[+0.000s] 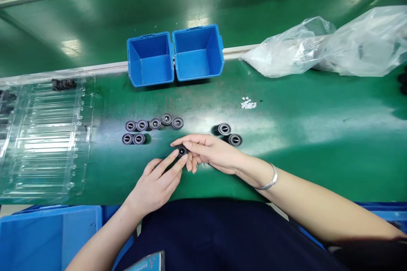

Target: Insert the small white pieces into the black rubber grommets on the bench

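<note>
So I've got one small black ring part (182,151) between both hands, low over the green worktop (318,135). My right hand (211,154) has its fingers (187,144) pinching it from the top, and my left hand (157,184) has two fingers stretched out touching its lower side. Looks like I'm mid-check or lining it up, not set down yet. Just left is a row of seven finished-looking rings (149,129), two more rings (229,134) sit right behind my right hand. Next move needs a steady pinch so it doesn't roll. Two blue bins (174,57) sit further back, a clear tray (44,135) is off left.
</note>
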